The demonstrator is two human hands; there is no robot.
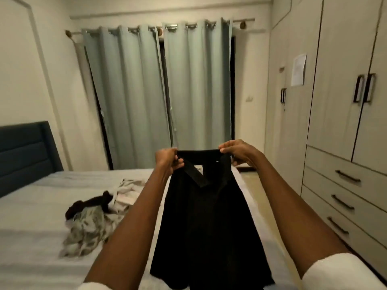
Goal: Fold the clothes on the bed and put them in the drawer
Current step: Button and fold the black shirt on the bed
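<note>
black shirt (pixel 209 216) hangs btwn both hands, l fingers (pixel 174 162) & r fingers (pixel 227 149) pinching its shoulders.

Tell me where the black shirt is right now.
The black shirt hangs mid-frame over the bed's right edge, held up at its collar by the left hand and right hand.

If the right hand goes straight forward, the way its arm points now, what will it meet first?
Probably the grey curtain. The right hand holds the black garment in the air, and nothing shows between it and the curtain, though depth is unclear.
</note>
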